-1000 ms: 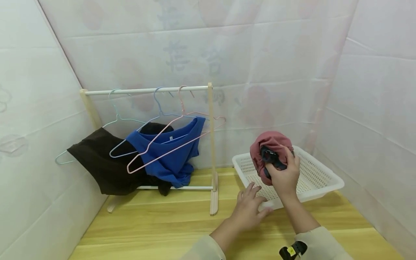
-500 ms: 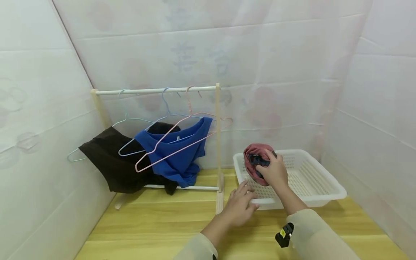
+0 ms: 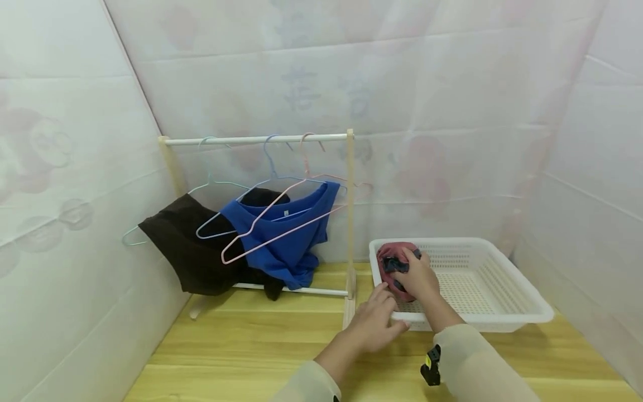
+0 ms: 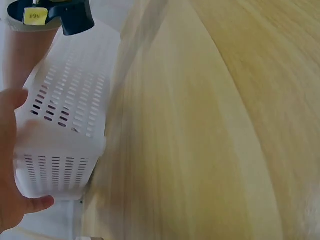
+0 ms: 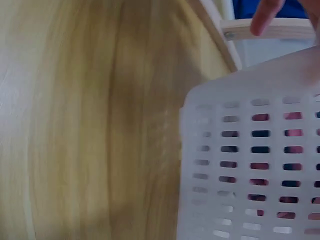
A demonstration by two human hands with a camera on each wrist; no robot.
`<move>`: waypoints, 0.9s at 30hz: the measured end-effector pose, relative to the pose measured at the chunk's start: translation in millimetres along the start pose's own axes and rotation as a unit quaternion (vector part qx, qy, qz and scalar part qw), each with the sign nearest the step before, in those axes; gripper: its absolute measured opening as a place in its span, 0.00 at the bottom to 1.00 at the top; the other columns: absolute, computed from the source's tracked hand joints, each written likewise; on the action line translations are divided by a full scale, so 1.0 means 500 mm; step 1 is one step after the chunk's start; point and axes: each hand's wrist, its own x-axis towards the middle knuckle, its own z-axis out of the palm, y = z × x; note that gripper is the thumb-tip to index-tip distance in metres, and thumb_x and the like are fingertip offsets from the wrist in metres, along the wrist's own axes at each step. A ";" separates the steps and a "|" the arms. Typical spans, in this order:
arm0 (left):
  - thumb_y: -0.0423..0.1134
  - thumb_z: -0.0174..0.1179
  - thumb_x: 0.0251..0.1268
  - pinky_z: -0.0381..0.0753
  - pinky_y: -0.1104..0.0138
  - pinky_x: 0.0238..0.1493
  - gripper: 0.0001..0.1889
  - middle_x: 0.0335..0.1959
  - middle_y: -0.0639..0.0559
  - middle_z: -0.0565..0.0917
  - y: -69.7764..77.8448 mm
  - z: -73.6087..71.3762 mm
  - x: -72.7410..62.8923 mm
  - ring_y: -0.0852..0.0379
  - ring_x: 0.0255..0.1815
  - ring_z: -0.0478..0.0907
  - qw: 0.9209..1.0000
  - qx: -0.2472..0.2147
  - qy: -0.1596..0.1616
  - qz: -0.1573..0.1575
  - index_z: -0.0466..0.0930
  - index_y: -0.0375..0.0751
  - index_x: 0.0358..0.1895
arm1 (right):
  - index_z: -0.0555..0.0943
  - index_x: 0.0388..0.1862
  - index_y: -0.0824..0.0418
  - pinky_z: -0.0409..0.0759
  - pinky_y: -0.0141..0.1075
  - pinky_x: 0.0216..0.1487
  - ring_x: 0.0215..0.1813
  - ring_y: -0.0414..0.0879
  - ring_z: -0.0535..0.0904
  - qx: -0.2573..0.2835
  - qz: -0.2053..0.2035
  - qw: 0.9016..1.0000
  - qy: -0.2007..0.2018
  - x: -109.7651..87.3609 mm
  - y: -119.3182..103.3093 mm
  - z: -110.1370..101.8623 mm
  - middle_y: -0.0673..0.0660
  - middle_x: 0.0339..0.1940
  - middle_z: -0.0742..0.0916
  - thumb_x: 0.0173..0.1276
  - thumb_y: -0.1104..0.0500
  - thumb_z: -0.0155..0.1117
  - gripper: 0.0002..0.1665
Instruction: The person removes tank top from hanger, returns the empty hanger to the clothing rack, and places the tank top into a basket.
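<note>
In the head view, my right hand [image 3: 419, 279] grips a bundled red garment [image 3: 402, 293] with dark patches, low inside the left end of a white perforated plastic basket [image 3: 517, 285]. Parts of the bundle are hidden behind the fingers. My left hand [image 3: 374, 318] touches the near left corner of the basket. Seen from the left wrist, the left hand [image 4: 7, 165] has its thumb and fingers spread apart around that corner. Through the basket's slotted wall [image 5: 235, 172], the right wrist view shows the red and dark cloth inside.
Left of the basket stands a small clothes rack [image 3: 350, 212]. A dark brown garment [image 3: 191, 245] and a blue top [image 3: 286, 240] hang there, beside a bare pink hanger [image 3: 271, 240]. White sheeting walls [image 3: 452, 139] surround the wooden table [image 3: 251, 346] at the back and sides.
My right hand has lowered the red bundle from above the basket down into its left end. The left hand has stayed at the near left corner. The head view has shifted leftward.
</note>
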 end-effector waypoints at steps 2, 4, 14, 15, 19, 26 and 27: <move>0.67 0.45 0.70 0.79 0.57 0.53 0.21 0.59 0.62 0.73 0.001 0.002 0.000 0.58 0.79 0.50 1.000 0.010 0.009 -0.005 0.71 0.54 0.37 | 0.57 0.78 0.56 0.79 0.61 0.40 0.49 0.78 0.77 -0.008 -0.005 1.000 -0.017 0.002 -0.003 0.004 0.82 0.72 0.55 0.64 0.44 0.69 0.49; 0.69 0.45 0.69 0.78 0.58 0.55 0.23 0.58 0.62 0.74 0.001 0.003 0.000 0.59 0.79 0.50 1.000 0.017 0.016 -0.006 0.72 0.53 0.38 | 0.56 0.79 0.55 0.79 0.61 0.39 0.51 0.79 0.75 -0.015 -0.003 0.999 -0.034 0.004 -0.006 0.009 0.81 0.72 0.54 0.64 0.43 0.69 0.50; 0.66 0.47 0.70 0.66 0.62 0.71 0.22 0.56 0.58 0.74 0.000 0.006 -0.001 0.56 0.79 0.49 1.000 0.002 0.029 -0.009 0.72 0.52 0.39 | 0.55 0.79 0.51 0.76 0.67 0.46 0.59 0.83 0.67 -0.070 -0.007 0.992 -0.104 0.004 -0.014 0.030 0.79 0.75 0.50 0.66 0.42 0.66 0.49; 0.66 0.47 0.70 0.65 0.62 0.71 0.21 0.55 0.58 0.74 0.000 0.007 -0.002 0.56 0.79 0.50 1.000 0.000 0.029 -0.010 0.72 0.52 0.39 | 0.55 0.79 0.51 0.76 0.67 0.47 0.59 0.83 0.67 -0.080 -0.009 0.991 -0.111 0.002 -0.015 0.031 0.78 0.75 0.50 0.65 0.41 0.66 0.50; 0.65 0.49 0.70 0.65 0.62 0.71 0.20 0.54 0.59 0.75 0.001 0.012 -0.006 0.57 0.79 0.51 0.999 -0.007 0.031 -0.011 0.73 0.52 0.39 | 0.55 0.80 0.50 0.77 0.65 0.46 0.56 0.81 0.70 -0.124 -0.018 0.983 -0.136 -0.006 -0.018 0.033 0.79 0.73 0.52 0.63 0.39 0.67 0.52; 0.64 0.49 0.70 0.68 0.61 0.69 0.20 0.54 0.59 0.75 0.004 0.016 -0.004 0.56 0.79 0.51 0.999 -0.017 0.040 -0.004 0.74 0.52 0.40 | 0.57 0.79 0.52 0.78 0.59 0.47 0.50 0.71 0.76 -0.199 -0.043 0.967 -0.152 -0.010 -0.023 0.031 0.81 0.70 0.60 0.61 0.41 0.70 0.52; 0.64 0.50 0.70 0.68 0.61 0.69 0.20 0.53 0.59 0.75 0.005 0.016 -0.003 0.56 0.79 0.52 0.999 -0.018 0.043 -0.001 0.75 0.52 0.40 | 0.58 0.79 0.53 0.79 0.57 0.46 0.48 0.68 0.77 -0.216 -0.046 0.963 -0.154 -0.009 -0.023 0.030 0.82 0.69 0.61 0.61 0.41 0.70 0.52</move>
